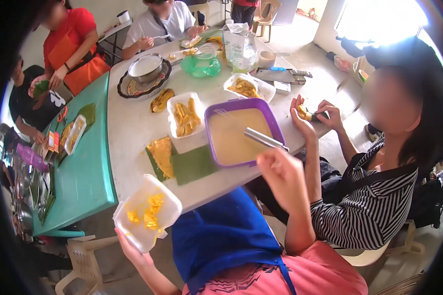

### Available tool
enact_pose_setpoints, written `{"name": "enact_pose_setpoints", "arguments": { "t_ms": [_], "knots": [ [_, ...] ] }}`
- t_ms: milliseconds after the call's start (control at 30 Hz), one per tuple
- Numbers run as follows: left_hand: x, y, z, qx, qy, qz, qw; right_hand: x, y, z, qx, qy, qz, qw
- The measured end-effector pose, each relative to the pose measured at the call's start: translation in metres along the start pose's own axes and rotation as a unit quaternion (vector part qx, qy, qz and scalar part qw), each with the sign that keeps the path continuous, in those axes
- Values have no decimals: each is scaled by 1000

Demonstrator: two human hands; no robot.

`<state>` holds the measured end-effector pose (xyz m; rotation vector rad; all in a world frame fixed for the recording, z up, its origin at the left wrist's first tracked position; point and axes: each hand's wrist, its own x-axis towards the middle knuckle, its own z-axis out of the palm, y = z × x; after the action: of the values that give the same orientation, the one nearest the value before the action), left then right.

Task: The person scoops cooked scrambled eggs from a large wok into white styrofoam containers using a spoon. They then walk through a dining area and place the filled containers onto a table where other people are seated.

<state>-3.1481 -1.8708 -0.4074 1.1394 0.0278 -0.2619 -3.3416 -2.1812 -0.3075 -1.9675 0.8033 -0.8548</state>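
My left hand [131,250] grips a white foam tray [170,206] by its lower edge, away from the table's near edge. Several yellow food pieces [152,211] lie in the tilted tray. My right hand [279,169] is raised by the near right corner of a purple tub [275,118], its fingers curled together; whatever is in them is hidden. Pale batter [231,142] fills the tub, and a whisk with a metal handle [266,139] leans across its rim. Left of the tub lie a green banana leaf [194,164] and a folded golden piece of food [161,155].
Foam trays of peeled yellow fruit [185,118] stand behind the leaf. Farther back are a metal pot [145,68], a green bowl [202,66] and a flour bag [239,46]. A person in stripes [364,206] peels fruit at right. A turquoise table [93,167] adjoins at left.
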Motion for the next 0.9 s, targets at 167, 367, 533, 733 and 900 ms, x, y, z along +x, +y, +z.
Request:
{"name": "enact_pose_setpoints", "arguments": {
  "t_ms": [167, 367, 533, 733, 900],
  "knots": [
    [32, 25, 28, 19, 18, 1, 1000, 183, 34, -21, -260, 16, -24, 965],
    [75, 30, 37, 35, -29, 22, 999, 370, 107, 7, -481, -123, 60, 866],
    [80, 30, 31, 47, -54, 44, 996, 392, 144, 31, -514, -218, 87, 825],
    [90, 30, 20, 21, -41, 33, 998, 407, 179, 44, -467, -215, 112, 851],
    [101, 25, 12, 3, 6, 5, 1000, 422, 223, 32, -482, -190, 34, 855]
  ]
}}
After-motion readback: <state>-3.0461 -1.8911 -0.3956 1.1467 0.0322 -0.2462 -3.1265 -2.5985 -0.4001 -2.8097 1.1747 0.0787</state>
